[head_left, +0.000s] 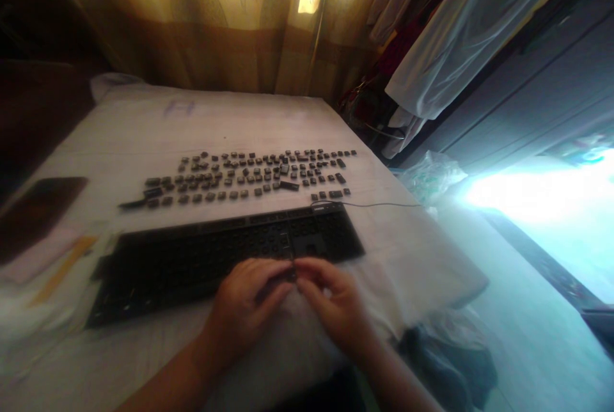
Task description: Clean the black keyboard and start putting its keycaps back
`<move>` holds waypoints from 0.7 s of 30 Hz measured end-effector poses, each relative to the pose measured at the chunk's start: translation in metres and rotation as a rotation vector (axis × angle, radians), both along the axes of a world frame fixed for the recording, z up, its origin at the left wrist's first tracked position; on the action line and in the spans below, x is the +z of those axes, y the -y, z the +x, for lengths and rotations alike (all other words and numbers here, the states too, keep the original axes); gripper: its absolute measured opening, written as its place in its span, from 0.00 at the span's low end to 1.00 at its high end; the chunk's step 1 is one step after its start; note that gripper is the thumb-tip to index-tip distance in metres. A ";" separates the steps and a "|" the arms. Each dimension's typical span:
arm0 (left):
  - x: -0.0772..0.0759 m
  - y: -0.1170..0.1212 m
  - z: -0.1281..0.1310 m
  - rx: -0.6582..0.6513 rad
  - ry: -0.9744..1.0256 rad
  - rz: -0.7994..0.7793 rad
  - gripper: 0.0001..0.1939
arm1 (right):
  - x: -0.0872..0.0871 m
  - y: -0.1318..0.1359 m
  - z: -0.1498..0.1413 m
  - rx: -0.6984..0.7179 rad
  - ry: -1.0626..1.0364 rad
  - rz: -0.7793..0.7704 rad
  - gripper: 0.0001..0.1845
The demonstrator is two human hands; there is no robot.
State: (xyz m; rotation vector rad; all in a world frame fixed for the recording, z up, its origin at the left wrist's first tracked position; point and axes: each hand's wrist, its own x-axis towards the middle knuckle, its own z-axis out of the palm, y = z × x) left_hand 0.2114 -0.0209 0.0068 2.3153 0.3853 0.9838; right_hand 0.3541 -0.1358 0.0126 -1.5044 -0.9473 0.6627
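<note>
A black keyboard (192, 249) lies slantwise on the white-covered table, with most of its keycaps off. Over its near edge, right of the middle, my two hands meet fingertip to fingertip. My left hand (244, 300) is closed in a pinch, thumb and forefinger around something small and dark. From the other side my right hand (336, 303) pinches at the same spot. Blur and the fingers hide what the small dark thing is. Behind the keyboard, loose black keycaps (230, 180) lie in rough rows, a longer keycap (289, 186) among them.
The keyboard's cable (378, 205) runs off the table's right side. At left lie a dark flat object (41, 207), a pink piece (43, 253) and a yellow-orange strip (62, 271). A curtain (215, 34) hangs behind; plastic bags (432, 175) sit beyond the right edge.
</note>
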 end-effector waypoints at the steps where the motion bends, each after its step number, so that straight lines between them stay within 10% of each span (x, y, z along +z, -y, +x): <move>1: 0.000 0.000 0.000 0.002 -0.001 0.003 0.11 | 0.001 0.000 0.000 0.001 0.027 0.010 0.11; 21: -0.002 -0.001 0.000 0.058 -0.119 0.286 0.15 | 0.004 0.014 0.049 -0.011 0.737 -0.093 0.09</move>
